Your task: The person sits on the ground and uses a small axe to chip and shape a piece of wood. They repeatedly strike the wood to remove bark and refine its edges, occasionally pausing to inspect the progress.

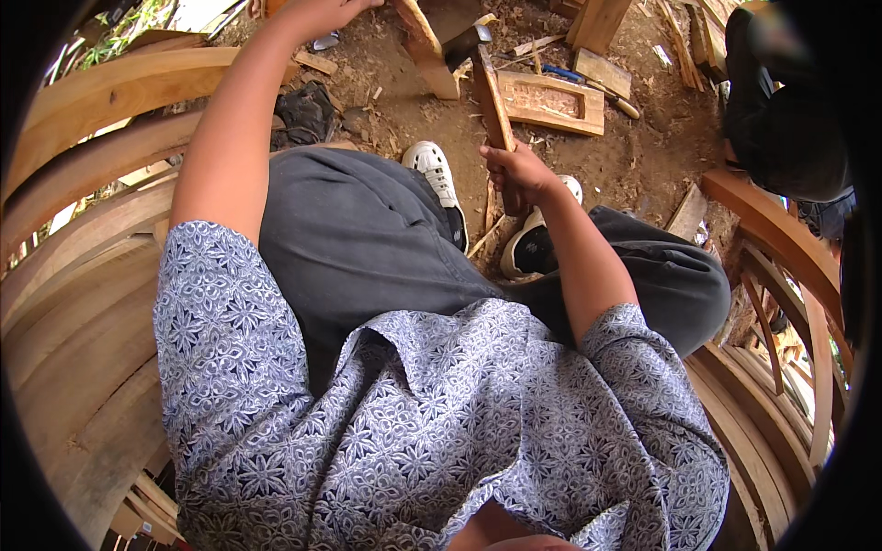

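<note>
My right hand (524, 170) is closed around the wooden handle of a hammer (494, 96), gripping it low near the butt end. The dark metal hammer head points away from me, beside a pale piece of wood (427, 55) that tapers upward; whether the two touch I cannot tell. At the upper edge my left hand (333, 11) reaches toward the top of this piece of wood. Most of its fingers are cut off by the picture's rim, so any grip is hidden.
Past my shoes (430, 170) lies a wooden block (542, 101) with a rectangular recess, beside a wooden-handled tool (614, 99). A dark crumpled bag (308, 112) is left of my knee. Curved planks (119, 87) flank me. Another person in dark clothing (781, 129) is at right.
</note>
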`<action>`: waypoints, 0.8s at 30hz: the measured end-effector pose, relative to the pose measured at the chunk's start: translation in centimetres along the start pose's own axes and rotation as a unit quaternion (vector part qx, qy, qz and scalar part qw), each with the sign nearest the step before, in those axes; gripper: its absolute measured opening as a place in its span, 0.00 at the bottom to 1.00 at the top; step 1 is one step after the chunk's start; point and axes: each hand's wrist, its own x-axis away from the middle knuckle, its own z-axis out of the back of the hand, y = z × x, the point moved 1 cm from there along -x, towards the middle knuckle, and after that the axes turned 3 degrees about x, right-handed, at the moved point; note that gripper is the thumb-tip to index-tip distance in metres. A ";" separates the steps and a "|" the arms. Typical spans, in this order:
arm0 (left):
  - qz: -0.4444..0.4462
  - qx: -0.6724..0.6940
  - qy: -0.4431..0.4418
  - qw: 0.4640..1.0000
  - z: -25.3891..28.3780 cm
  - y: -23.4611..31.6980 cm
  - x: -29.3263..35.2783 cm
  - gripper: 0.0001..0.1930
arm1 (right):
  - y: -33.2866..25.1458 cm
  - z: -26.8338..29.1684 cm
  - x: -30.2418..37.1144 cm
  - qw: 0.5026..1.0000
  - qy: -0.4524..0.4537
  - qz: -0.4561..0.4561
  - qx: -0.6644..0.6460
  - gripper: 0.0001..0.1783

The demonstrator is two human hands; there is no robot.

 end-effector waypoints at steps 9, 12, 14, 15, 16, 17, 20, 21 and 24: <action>0.022 -0.026 -0.002 0.999 -0.5 2.7 -1.7 0.22 | -3.4 -4.6 1.6 0.979 0.141 0.013 0.146 0.15; -0.018 -0.023 -0.025 0.999 0.0 6.3 -2.2 0.20 | -6.6 -6.7 3.5 0.978 0.173 0.014 0.114 0.16; -0.076 0.000 -0.026 0.997 0.1 7.7 -1.7 0.19 | -10.9 -8.0 6.0 0.982 0.181 0.021 0.050 0.16; -0.085 -0.002 -0.034 0.996 -0.1 8.2 -1.5 0.19 | -11.7 -7.6 6.5 0.987 0.151 0.034 -0.031 0.15; -0.094 -0.004 -0.042 0.995 -0.2 8.6 -1.3 0.19 | -12.2 -6.7 6.8 0.986 0.120 0.046 -0.111 0.15; -0.104 -0.006 -0.050 0.993 -0.3 9.1 -1.2 0.20 | -12.5 -6.2 6.9 0.982 0.099 0.045 -0.153 0.15; -0.120 -0.026 -0.040 0.992 0.3 10.4 -0.3 0.20 | -10.9 -5.1 6.2 0.980 0.043 0.049 -0.188 0.14; -0.113 -0.031 -0.019 0.993 0.1 10.4 -0.2 0.20 | -10.2 -5.7 6.4 0.985 0.066 0.066 -0.147 0.16; -0.081 -0.031 0.041 0.995 -0.2 9.3 -0.3 0.21 | -5.6 -6.5 5.1 0.994 0.032 0.077 -0.066 0.19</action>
